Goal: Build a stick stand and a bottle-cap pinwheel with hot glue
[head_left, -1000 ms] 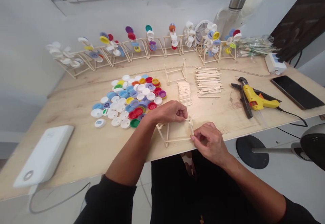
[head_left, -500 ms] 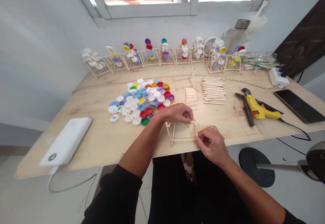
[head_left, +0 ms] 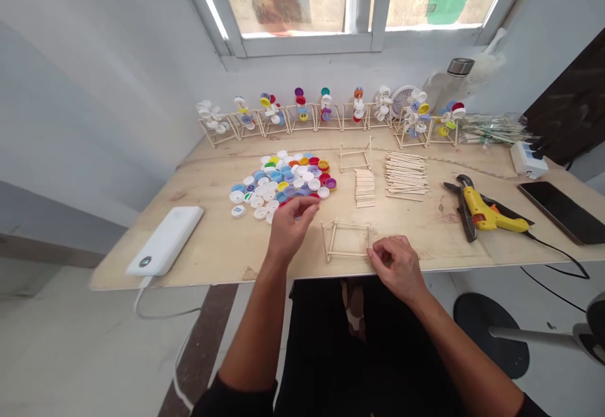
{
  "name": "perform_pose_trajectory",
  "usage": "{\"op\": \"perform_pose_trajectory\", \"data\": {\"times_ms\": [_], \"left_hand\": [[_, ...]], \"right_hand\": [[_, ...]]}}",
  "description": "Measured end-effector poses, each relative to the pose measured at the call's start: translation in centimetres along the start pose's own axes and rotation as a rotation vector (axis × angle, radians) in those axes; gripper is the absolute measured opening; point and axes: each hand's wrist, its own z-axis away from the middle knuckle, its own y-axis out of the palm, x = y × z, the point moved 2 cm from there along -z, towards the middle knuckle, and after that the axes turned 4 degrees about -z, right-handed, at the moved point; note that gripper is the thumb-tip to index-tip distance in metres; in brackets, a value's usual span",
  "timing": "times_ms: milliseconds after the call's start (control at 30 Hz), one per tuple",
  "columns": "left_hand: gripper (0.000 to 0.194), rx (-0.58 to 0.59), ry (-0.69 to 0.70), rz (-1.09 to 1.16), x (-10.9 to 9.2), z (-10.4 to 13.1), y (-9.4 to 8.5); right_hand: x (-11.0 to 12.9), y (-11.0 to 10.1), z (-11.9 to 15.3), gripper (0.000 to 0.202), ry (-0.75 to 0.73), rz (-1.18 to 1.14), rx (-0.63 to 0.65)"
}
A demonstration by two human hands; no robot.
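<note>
A small frame of thin wooden sticks (head_left: 350, 254) stands near the table's front edge. My right hand (head_left: 396, 264) pinches its right side between thumb and fingers. My left hand (head_left: 290, 227) is raised to the left of the frame, apart from it, at the near edge of the bottle-cap pile (head_left: 271, 185); its thumb and fingers curl close together, and whether anything small is between them cannot be made out. Beyond the frame lie short sticks (head_left: 365, 189) and longer sticks (head_left: 405, 174), with a second stick frame (head_left: 355, 167) behind them.
Stick stands with cap wheels (head_left: 301, 116) line the wall. A yellow glue gun (head_left: 491, 217), a phone (head_left: 564, 212) and a power strip (head_left: 528, 159) are at the right. A white power bank (head_left: 166, 240) lies at the left, its cable hanging off the edge.
My left hand has let go of the stick frame's top and moved left towards the caps. My right hand keeps its hold. The camera view has shifted.
</note>
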Motion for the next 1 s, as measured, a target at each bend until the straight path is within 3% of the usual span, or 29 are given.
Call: {"op": "perform_pose_trajectory", "data": {"times_ms": [67,167,233,567,1000], "left_hand": [[0.027,-0.149,-0.09,0.008,1.1,3.3,0.7],[0.026,-0.217,-0.085,-0.013,1.9,7.1,2.3],[0.027,-0.217,-0.045,-0.043,1.8,8.3,3.1],[0.028,-0.283,-0.084,-0.077,1.7,8.0,4.2],[0.023,-0.274,-0.049,-0.108,1.9,7.9,4.6]], "right_hand": [[0.0,0.0,0.0,0.015,-0.002,0.0,-0.001],[-0.1,0.0,0.1,0.014,0.012,0.001,-0.002],[-0.2,0.0,0.2,0.014,0.028,-0.005,0.005],[-0.3,0.0,0.3,0.018,0.04,-0.021,0.044],[-0.3,-0.3,0.3,0.019,0.057,-0.01,0.074]]}}
